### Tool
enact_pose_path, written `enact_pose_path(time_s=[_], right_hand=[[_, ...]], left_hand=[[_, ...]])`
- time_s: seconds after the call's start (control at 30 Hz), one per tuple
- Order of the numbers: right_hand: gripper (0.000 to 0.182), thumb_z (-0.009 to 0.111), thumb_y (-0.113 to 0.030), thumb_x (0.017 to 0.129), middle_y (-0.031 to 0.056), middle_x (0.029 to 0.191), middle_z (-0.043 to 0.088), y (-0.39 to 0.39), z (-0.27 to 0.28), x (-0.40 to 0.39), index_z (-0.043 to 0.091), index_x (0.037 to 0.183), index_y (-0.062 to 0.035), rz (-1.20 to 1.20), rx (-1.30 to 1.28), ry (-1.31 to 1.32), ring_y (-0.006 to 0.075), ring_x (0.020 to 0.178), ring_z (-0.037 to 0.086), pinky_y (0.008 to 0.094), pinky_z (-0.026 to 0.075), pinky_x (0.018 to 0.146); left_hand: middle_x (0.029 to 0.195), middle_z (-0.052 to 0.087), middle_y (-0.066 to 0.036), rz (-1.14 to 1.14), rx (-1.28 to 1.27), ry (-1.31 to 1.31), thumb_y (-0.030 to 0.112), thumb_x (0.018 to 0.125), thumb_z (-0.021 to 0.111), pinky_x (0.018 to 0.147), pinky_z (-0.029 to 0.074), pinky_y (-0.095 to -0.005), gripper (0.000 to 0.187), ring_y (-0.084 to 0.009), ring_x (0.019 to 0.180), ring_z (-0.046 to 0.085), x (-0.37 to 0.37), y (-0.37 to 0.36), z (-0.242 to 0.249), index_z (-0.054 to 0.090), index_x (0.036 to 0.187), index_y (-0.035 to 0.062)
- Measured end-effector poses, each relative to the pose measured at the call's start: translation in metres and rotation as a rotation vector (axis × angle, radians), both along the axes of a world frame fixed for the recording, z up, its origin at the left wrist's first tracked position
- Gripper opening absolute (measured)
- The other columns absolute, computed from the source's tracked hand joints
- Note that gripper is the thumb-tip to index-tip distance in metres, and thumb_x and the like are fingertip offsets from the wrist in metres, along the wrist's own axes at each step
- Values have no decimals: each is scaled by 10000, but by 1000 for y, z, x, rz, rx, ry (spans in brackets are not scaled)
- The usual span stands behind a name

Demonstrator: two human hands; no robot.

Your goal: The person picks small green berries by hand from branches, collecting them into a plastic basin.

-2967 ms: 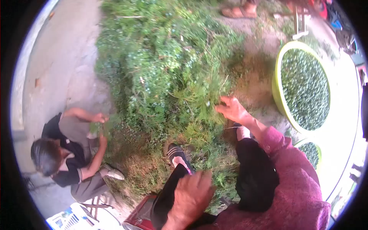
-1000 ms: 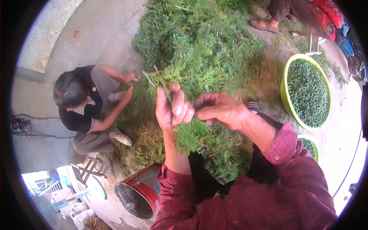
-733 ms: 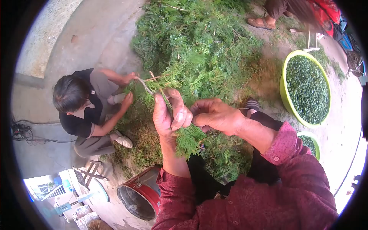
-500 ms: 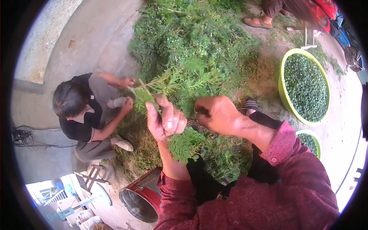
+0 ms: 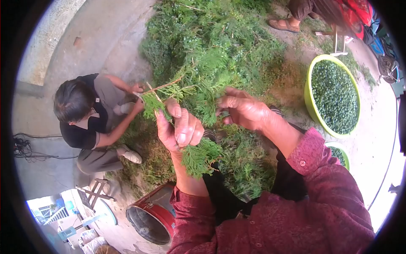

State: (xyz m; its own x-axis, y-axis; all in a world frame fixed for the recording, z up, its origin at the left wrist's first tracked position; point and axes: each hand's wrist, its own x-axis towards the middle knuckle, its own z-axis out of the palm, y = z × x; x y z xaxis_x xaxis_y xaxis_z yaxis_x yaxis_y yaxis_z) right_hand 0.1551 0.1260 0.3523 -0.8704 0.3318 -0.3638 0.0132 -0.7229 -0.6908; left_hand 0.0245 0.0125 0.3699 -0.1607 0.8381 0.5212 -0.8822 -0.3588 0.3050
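My left hand (image 5: 182, 129) is closed around a leafy evergreen sprig (image 5: 202, 157), whose flat green fronds hang below the fist. More fronds and a brown woody stem (image 5: 167, 86) stick out above its thumb and fingers. To the right, my right hand (image 5: 247, 109) has its thumb and fingers apart, curved beside green fronds (image 5: 206, 103) of the same kind. Nothing shows clearly between its fingers. Behind both hands lies a large heap of cut evergreen branches (image 5: 211, 38) dotted with small pale berries.
A yellow-green tub (image 5: 311, 97) full of green berries stands at right, with a smaller tub (image 5: 347, 156) below it. A red metal drum (image 5: 160, 211) lies near my left sleeve. At left a person (image 5: 80, 114) sits working; another person's leg (image 5: 292, 23) shows at top right.
My right hand has loosened from a fist to parted fingers and moved slightly up and right, nearer the fronds. My left hand keeps the sprig and has shifted slightly left.
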Motion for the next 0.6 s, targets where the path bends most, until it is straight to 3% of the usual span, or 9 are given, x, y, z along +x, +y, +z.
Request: enact_pose_path(time_s=[0.07,0.17,0.3,0.33,0.4,0.43,0.47,0.53,0.6], right_hand=[[222,612,-149,786,4,800,524,-1,1,-1,506,964,-70,-6,-122,50,94,698,532,199,393,459],[190,603,-141,803,4,762,538,2,8,1,512,953,-68,-20,-43,22,95,593,530,198,377,426],[207,600,-130,805,20,745,570,6,9,6,524,981,-53,-63,81,37,97,533,530,199,369,406],[301,620,-149,791,30,736,582,6,13,10,494,1034,-23,40,163,53,99,550,540,199,382,419],[397,640,-168,777,41,727,595,6,11,12,465,1088,6,155,238,70,101,567,550,199,396,433],[521,672,-203,748,45,705,596,7,5,13,410,1125,43,193,367,-61,105,569,553,202,413,453],[648,704,-239,720,49,684,598,6,1,13,355,1163,80,229,498,-193,109,572,555,205,430,474],[522,702,-205,727,59,688,592,1,12,14,408,1063,66,186,472,-243,109,564,553,213,434,479],[399,700,-171,735,69,691,586,-3,18,18,460,963,51,139,447,-301,110,556,551,222,438,483]], left_hand=[[572,481,-47,-5,-7,1,356,941,313,303,246,-219,380,-61,310,322,2,-2,0,427,998,-2],[643,491,-25,391,-594,120,441,897,395,401,283,-222,443,-57,362,299,12,-6,10,516,958,19],[728,577,-86,612,-1065,483,530,745,603,432,362,-238,521,-92,429,432,13,3,11,541,906,38],[775,590,-71,730,-1088,433,417,735,672,526,432,-273,446,-130,556,524,18,7,11,553,927,32],[822,597,-45,890,-981,348,295,696,737,663,460,-314,412,-159,725,567,34,21,10,567,953,22],[857,597,-33,685,-1009,417,214,672,755,762,446,-348,422,-167,826,561,28,17,5,564,989,12],[858,595,-35,566,-994,523,150,695,725,731,456,-321,387,-160,816,564,29,16,7,550,1012,12],[861,594,-49,380,-1120,497,74,702,699,689,470,-296,363,-158,797,572,28,15,3,543,1026,24],[847,591,-60,568,-1041,409,27,690,696,649,483,-285,363,-157,762,578,32,20,-6,541,1018,20]])
